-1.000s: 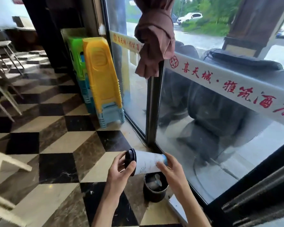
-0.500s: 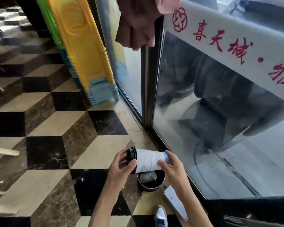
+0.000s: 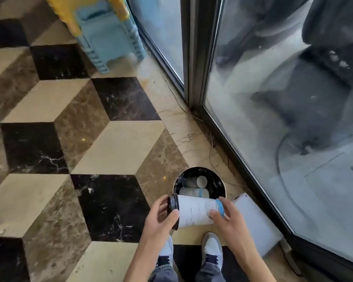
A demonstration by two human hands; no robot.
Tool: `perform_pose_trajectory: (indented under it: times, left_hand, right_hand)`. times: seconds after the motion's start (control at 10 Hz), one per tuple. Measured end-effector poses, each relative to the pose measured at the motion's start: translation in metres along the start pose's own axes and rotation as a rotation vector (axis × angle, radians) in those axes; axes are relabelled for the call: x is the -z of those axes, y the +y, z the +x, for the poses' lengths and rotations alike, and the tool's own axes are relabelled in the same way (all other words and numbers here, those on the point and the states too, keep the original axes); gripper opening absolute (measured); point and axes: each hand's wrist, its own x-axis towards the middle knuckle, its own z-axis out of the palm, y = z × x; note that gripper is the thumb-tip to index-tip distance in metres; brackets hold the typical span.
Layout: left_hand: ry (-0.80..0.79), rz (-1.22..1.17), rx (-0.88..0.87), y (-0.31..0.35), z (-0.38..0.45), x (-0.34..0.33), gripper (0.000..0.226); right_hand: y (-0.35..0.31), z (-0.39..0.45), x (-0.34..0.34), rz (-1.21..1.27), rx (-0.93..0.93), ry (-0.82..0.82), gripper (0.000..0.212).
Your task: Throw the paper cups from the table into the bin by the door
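Note:
A white paper cup (image 3: 194,212) with a black lid and a blue band lies sideways between both hands. My left hand (image 3: 161,217) grips its lidded end and my right hand (image 3: 226,217) holds its base end. The cup hovers just over the near rim of a small round black bin (image 3: 220,185) on the floor. Two more paper cups (image 3: 195,187) lie inside the bin. The bin stands close to the glass door (image 3: 283,98).
Stacked blue and yellow plastic stools (image 3: 108,35) stand at the top by the glass. A white flat board (image 3: 255,222) lies right of the bin against the door track. My two shoes (image 3: 211,250) are just behind the bin. Checkered marble floor (image 3: 80,139) spreads to the left.
The view has tilted down and come closer to the bin. The cup stays held in both hands, now lower and right over the bin's near rim.

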Motion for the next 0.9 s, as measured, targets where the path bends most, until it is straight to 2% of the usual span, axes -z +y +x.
perform_pose_trajectory:
  times: [0.2, 0.4, 0.5, 0.7, 0.9]
  left_hand:
    - [-0.031, 0.057, 0.086, -0.084, 0.085, -0.027, 0.059]
    - [-0.017, 0.086, 0.096, -0.112, 0.130, -0.045, 0.047]
    - [0.006, 0.071, 0.086, -0.111, 0.132, -0.041, 0.057]
    - [0.026, 0.042, 0.031, -0.071, 0.106, -0.025, 0.050]
    - [0.046, 0.055, -0.135, 0.029, 0.045, -0.006, 0.048]
  right_hand:
    - [0.091, 0.081, -0.024, -0.004, -0.104, 0.050, 0.053]
    - [0.125, 0.114, -0.035, 0.038, -0.155, 0.058, 0.058]
    - [0.124, 0.109, -0.033, 0.058, -0.154, 0.056, 0.057]
    - [0.069, 0.078, -0.010, 0.058, -0.052, 0.109, 0.053]
    - [-0.050, 0.019, 0.013, 0.044, 0.146, 0.129, 0.052]
